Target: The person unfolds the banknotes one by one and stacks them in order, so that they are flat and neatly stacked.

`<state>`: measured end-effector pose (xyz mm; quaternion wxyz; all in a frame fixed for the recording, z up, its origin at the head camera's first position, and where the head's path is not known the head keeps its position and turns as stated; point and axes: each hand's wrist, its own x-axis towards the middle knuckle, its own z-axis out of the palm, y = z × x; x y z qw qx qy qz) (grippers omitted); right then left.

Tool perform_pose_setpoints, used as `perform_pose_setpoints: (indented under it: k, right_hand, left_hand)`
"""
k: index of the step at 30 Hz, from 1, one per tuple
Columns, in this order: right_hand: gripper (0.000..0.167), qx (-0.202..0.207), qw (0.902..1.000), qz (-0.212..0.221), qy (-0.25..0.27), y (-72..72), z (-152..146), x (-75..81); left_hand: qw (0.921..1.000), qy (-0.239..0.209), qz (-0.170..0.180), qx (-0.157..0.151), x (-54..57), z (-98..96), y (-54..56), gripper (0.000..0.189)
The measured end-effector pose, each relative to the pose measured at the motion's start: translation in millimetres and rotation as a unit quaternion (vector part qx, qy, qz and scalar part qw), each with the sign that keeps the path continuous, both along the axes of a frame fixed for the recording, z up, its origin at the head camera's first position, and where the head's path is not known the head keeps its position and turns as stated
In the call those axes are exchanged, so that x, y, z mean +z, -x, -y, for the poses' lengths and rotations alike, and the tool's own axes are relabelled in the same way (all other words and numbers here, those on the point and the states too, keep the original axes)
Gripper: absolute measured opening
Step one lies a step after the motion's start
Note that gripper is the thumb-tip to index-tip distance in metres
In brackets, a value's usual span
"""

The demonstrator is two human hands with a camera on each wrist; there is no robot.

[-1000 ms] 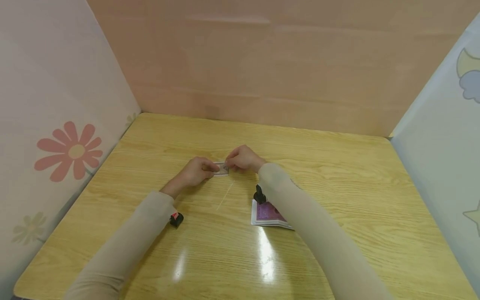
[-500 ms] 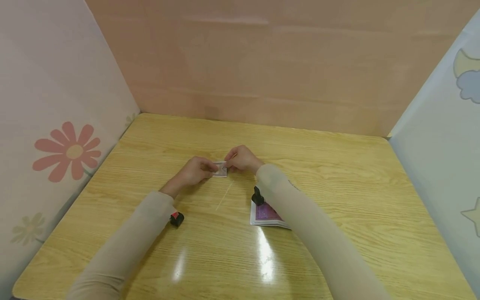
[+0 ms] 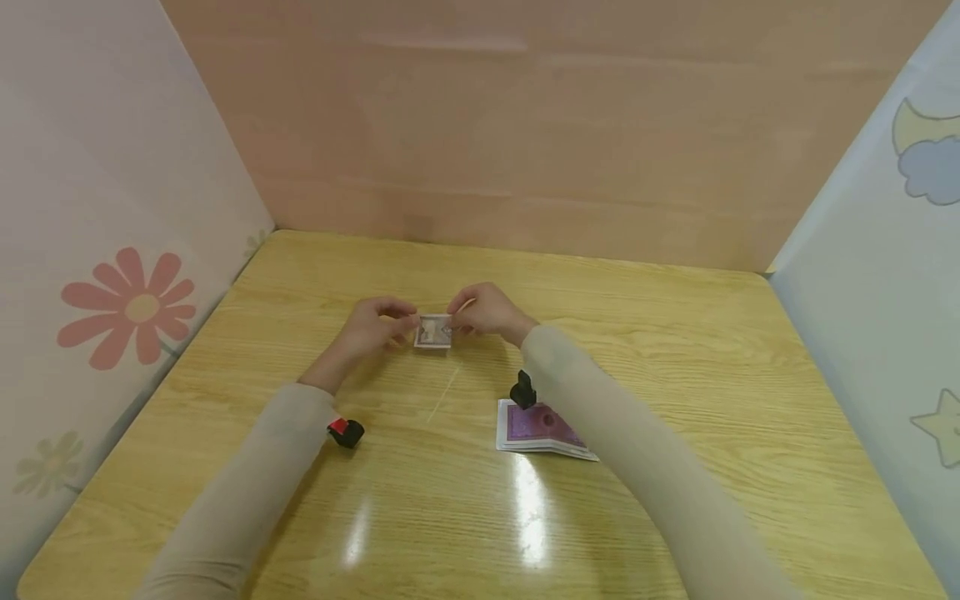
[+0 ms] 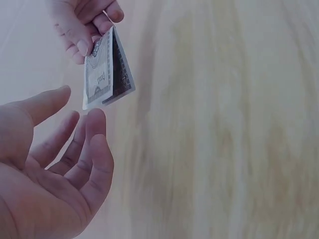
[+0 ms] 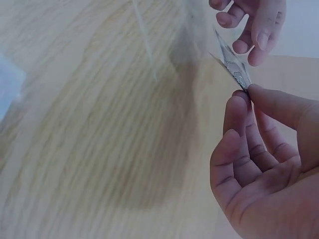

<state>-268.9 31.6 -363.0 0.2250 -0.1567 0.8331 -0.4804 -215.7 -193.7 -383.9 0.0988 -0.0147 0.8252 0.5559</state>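
Observation:
A small folded banknote [image 3: 433,332] is between the two hands, over the far middle of the table. My right hand [image 3: 487,310] pinches its right edge between thumb and fingertips; the right wrist view shows this grip on the folded note [image 5: 233,64]. My left hand [image 3: 375,325] is at the note's left side, thumb and fingers apart and softly bent. In the left wrist view, the note [image 4: 99,72] hangs like a tent, its two halves spread at the near end, just beyond the left fingertips. Whether a left fingertip grazes it, I cannot tell.
A stack of purple notes [image 3: 536,425] lies nearer on the wooden table [image 3: 420,517], partly under the right sleeve [image 3: 600,408]. A thin pale line [image 3: 444,395] marks the tabletop. A brown wall [image 3: 480,150] stands behind, with patterned side walls.
My left hand has let go of the banknote and drawn back leftward, so more of the note shows. The right hand keeps its pinch. The view has shifted slightly.

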Motion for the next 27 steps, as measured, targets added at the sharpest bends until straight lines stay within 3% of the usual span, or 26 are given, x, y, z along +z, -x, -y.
perform_pose_setpoints:
  k: [7,12,21,27]
  right_hand:
    - [0.019,0.021,0.9994,-0.028,-0.002,-6.1,-20,19.8]
    - [0.019,0.024,0.9988,-0.042,0.009,-11.5,-39,28.6]
    - [0.016,0.013,0.9971,-0.073,0.018,-24.7,-75,30.5]
    - [0.015,0.010,0.9950,-0.095,0.030,-39.4,-89,21.9]
  left_hand:
    - [0.9987,-0.037,-0.032,-0.016,3.6,-9.1,-2.1,0.037]
    - [0.9973,-0.060,-0.032,-0.028,7.5,-19.9,-3.8,0.036]
    - [0.9937,-0.085,-0.032,-0.066,14.4,-46.4,-1.7,0.028]
    - [0.9912,-0.081,-0.044,-0.095,10.2,-58.8,-0.5,0.022]
